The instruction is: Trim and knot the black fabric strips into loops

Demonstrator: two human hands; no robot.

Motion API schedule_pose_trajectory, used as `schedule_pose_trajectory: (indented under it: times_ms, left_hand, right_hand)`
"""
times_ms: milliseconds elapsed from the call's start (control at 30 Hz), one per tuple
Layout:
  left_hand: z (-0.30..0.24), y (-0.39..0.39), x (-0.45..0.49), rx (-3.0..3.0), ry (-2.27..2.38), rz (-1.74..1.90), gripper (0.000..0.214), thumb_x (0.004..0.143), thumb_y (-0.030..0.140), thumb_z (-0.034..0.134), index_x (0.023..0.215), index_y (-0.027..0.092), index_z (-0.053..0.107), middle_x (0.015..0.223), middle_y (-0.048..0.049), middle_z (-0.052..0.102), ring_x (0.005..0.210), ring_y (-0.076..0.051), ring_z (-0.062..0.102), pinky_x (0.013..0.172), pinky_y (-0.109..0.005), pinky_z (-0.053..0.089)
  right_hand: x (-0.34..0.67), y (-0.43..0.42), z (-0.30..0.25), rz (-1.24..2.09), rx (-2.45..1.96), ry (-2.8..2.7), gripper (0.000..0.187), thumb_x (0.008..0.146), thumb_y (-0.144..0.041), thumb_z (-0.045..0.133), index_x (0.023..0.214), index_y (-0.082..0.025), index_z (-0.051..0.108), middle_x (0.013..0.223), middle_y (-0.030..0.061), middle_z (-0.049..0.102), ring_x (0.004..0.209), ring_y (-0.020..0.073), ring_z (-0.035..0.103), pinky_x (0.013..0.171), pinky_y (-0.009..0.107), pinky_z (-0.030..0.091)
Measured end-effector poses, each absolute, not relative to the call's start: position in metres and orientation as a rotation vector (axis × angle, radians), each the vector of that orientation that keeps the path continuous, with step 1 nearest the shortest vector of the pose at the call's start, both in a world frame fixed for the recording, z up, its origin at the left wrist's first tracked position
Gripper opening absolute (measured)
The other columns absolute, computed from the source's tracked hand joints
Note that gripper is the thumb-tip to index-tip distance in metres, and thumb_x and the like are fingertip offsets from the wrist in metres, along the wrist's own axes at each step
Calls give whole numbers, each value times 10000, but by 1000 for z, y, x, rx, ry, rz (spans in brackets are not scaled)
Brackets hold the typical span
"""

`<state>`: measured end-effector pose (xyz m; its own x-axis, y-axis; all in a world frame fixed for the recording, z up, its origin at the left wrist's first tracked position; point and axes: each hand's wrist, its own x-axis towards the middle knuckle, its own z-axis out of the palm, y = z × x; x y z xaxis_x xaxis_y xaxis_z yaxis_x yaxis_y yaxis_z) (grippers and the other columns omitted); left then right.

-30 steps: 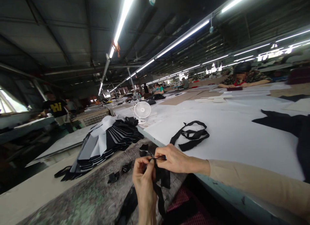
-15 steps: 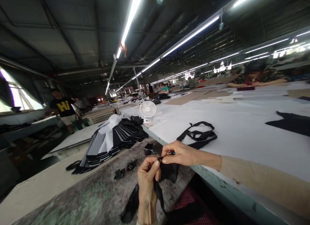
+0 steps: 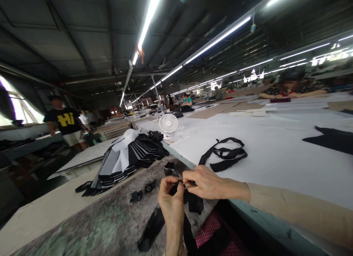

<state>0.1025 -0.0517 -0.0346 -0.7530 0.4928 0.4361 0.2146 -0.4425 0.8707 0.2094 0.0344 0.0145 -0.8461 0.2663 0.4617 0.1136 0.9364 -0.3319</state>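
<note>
My left hand (image 3: pixel 171 202) pinches a black fabric strip (image 3: pixel 188 226) between thumb and fingers, and the strip hangs down past the wrist. Right beside it, my right hand (image 3: pixel 205 183) is closed around a small dark tool with a blue part (image 3: pixel 196 183). Its narrow tip meets the cloth at my left fingertips; the palm hides the rest, so its exact kind is unclear. Below the right hand a black fabric piece (image 3: pixel 195 204) hangs over the mottled board (image 3: pixel 110 219). Small black scraps (image 3: pixel 136 196) lie on that board.
A fanned stack of black and grey cut panels (image 3: pixel 132 153) lies to the left, tied with a white strip. On the white-covered table (image 3: pixel 275 149) are a coiled black strip (image 3: pixel 230 153), a white fan (image 3: pixel 168 123) and a black piece (image 3: pixel 331 139). Co-workers stand and sit farther off.
Both hands have dipped slightly, and the right wrist has turned, bringing the tool's tip against the cloth at my left fingers. At the far left, a standing person has shifted leftward.
</note>
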Motion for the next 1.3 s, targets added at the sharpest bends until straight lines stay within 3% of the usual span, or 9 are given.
schedule_pose_trajectory:
  times_ms: [67,233,433,567,833,1300]
  left_hand:
    - [-34,-52,102,1041,1646,2299,140,612,173,685,713,167,588,708,1,627,713,-141,600,731,-258,482]
    - [-32,-55,105,994,1723,2278,205,645,255,695,821,161,645,743,-27,655,713,-171,619,698,-275,493]
    - [-29,-60,110,1237,1804,2416,32,756,224,613,760,193,622,757,-13,610,746,-155,576,721,-252,461]
    - [-32,-59,109,1442,1776,2424,28,785,198,582,799,198,607,810,-31,593,790,-169,566,720,-265,447]
    - [-35,-57,107,1483,1738,2367,39,772,211,609,807,197,619,803,-29,599,768,-167,577,713,-266,453]
    - [-39,-56,95,1389,1805,2306,98,705,290,686,723,195,672,762,-41,696,731,-184,651,712,-273,500]
  right_hand:
    - [210,34,14,393,-265,-2572,60,706,-107,524,680,-161,534,562,-31,508,493,78,414,513,195,260]
    - [216,33,20,203,-134,-2595,49,762,-138,530,749,-155,574,649,9,577,540,99,451,525,221,269]
    - [214,29,34,876,-391,-2395,315,904,-330,444,790,-124,652,735,35,651,672,123,570,649,221,407]
    - [214,25,40,1003,-478,-2405,203,814,-208,527,914,-121,680,727,13,637,645,107,544,602,201,401]
    - [216,27,40,920,-564,-2443,192,710,-113,527,824,-113,681,617,-10,579,559,83,485,540,179,355]
    - [220,28,42,495,-468,-2627,137,772,-180,542,858,-156,646,727,23,664,635,128,579,580,205,357]
